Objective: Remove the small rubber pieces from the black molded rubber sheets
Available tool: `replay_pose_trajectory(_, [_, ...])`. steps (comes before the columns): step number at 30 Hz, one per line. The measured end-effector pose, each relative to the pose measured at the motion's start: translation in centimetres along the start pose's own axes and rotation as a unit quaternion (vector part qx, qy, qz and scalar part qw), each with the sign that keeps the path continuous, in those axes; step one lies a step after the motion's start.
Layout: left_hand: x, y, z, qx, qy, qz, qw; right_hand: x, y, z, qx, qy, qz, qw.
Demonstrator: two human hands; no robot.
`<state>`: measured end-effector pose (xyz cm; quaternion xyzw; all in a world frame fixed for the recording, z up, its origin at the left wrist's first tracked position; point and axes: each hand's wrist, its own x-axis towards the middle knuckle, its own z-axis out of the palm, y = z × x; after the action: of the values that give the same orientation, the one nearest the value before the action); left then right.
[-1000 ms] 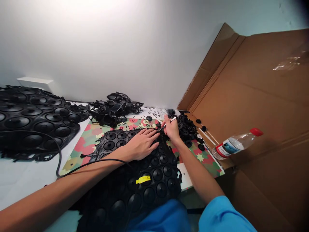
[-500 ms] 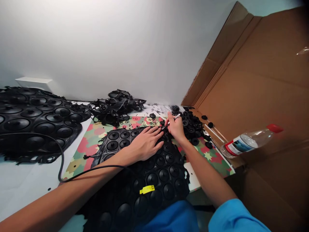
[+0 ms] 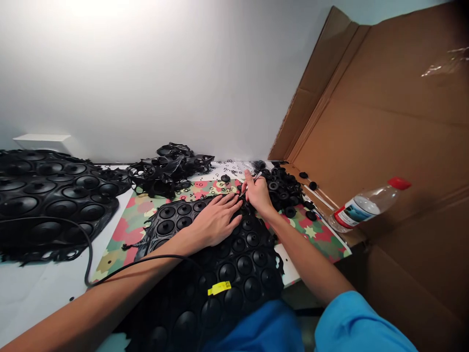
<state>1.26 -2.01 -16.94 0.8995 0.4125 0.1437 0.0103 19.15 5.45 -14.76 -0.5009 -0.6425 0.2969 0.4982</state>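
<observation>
A black rubber sheet (image 3: 245, 265) with rows of round moulded caps lies over the front table edge and onto my lap. My left hand (image 3: 219, 220) rests flat on the sheet's far part, fingers stretched out. My right hand (image 3: 258, 194) pinches a slim pen-like tool (image 3: 258, 176), its tip down at the sheet's far edge beside my left fingertips. What kind of tool it is cannot be made out. Just right of that hand lies a pile of loose round black rubber caps (image 3: 283, 188). A yellow tag (image 3: 219, 288) sits on the sheet's near part.
A camouflage-patterned board (image 3: 126, 222) lies under the sheet. Torn black rubber scrap (image 3: 170, 168) is heaped behind, with small rings scattered near it. More rubber sheets (image 3: 47, 205) lie left. A black cable (image 3: 88, 254) crosses my left forearm. A plastic bottle (image 3: 370, 208) and cardboard (image 3: 384, 122) stand right.
The whole view has shifted slightly. The tool's handle leans a little differently in my right hand. My left hand stays flat on the same part of the sheet.
</observation>
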Motion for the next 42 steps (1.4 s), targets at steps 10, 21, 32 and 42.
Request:
replay_pose_trajectory(10, [0.02,-0.16,0.12,0.024,0.008,0.014,1.000,0.15,-0.08,0.09,0.024,-0.019,0.016,0.999])
replay_pose_trajectory(21, [-0.26,0.19,0.27,0.074,0.025,0.026,0.997,0.19,0.16,-0.07,-0.010,0.013,0.023,1.000])
replay_pose_trajectory(32, [-0.24,0.33,0.17,0.073,0.002,0.018,0.997,0.07,0.37,-0.35,0.008,0.017,0.034,0.999])
replay_pose_trajectory(42, [-0.20,0.20,0.53,0.066,0.015,0.017,0.998,-0.13,0.42,-0.27,-0.009,-0.008,0.033,0.999])
